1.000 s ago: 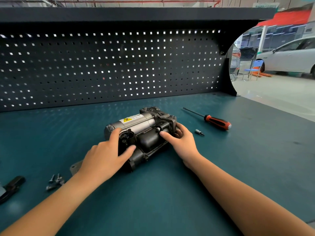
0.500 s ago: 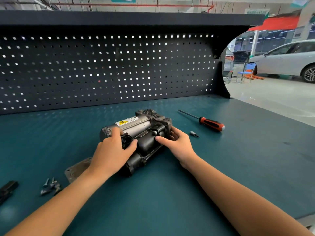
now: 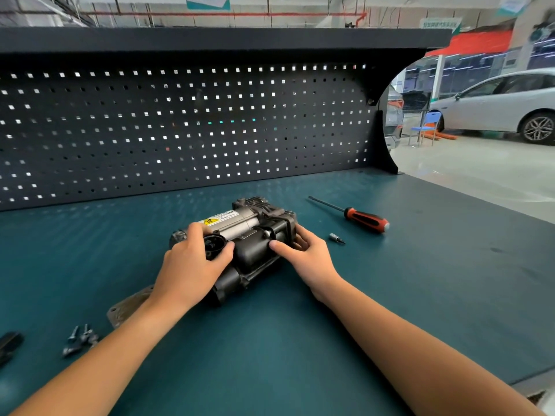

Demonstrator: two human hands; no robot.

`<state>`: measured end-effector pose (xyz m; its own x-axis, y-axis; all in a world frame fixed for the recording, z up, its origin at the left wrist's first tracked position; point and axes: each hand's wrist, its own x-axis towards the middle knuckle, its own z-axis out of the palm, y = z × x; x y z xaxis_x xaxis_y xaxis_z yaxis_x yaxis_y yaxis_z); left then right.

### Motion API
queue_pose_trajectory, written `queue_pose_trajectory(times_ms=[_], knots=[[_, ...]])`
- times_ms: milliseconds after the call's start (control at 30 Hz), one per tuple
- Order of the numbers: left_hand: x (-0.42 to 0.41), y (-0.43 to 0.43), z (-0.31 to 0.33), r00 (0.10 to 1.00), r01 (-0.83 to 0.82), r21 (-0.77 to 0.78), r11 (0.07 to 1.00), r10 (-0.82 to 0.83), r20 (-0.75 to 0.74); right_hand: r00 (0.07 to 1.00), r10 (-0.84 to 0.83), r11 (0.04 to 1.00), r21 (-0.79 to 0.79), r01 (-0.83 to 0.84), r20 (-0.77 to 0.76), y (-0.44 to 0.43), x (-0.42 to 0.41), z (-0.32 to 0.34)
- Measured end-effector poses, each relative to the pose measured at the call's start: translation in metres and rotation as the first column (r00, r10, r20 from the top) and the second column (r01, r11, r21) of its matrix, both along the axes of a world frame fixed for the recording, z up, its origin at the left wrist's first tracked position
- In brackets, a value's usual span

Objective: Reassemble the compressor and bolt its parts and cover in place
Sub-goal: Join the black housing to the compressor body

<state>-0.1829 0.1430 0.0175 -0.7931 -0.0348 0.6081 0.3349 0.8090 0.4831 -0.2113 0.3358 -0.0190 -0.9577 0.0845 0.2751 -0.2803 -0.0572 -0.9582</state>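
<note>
Left hand (image 3: 187,271) and right hand (image 3: 309,253) grip the compressor (image 3: 249,235).

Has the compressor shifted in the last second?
No. The compressor keeps its gap to the loose bit and screwdriver; only the camera moved.

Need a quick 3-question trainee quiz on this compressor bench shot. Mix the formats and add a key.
1. True or false: the right hand holds the screwdriver.
2. Where do the loose bolts lie? A) near left of the bench; B) beside the screwdriver; C) on the top shelf.
3. Fill in: both hands grip the ____.

Key
1. False. The screwdriver lies on the bench, to the right of the compressor.
2. A.
3. Compressor. The left hand is on its near end and the right hand is at its right end.
</note>
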Motion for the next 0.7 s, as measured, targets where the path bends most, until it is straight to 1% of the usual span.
queue_pose_trajectory(times_ms=[100,300,400,500,600,700], knots=[[0.0,0.002,0.001,1.0,-0.007,-0.034,0.999,0.007,-0.009,1.0,-0.004,1.0,-0.002,0.004,-0.007,-0.001,0.0,-0.001],[-0.001,0.004,0.006,1.0,-0.021,-0.052,0.998,0.019,-0.022,1.0,-0.026,0.997,-0.067,0.026,0.004,-0.004,0.002,0.0],[-0.001,0.005,0.008,0.994,-0.07,-0.111,0.991,0.06,-0.096,0.999,-0.051,0.998,-0.033,0.052,0.02,-0.007,0.001,0.0],[0.001,0.006,0.01,0.987,-0.106,-0.158,0.982,0.085,-0.137,0.996,-0.083,0.995,0.066,0.081,0.025,-0.007,-0.001,-0.001],[0.003,0.005,0.013,0.988,-0.106,-0.23,0.967,0.076,-0.135,0.998,-0.048,0.991,0.123,0.044,0.027,-0.005,-0.004,-0.001],[0.003,0.004,0.019,0.967,-0.082,-0.328,0.941,-0.004,-0.255,0.999,0.029,0.995,0.093,-0.032,0.034,-0.002,-0.004,0.001]])
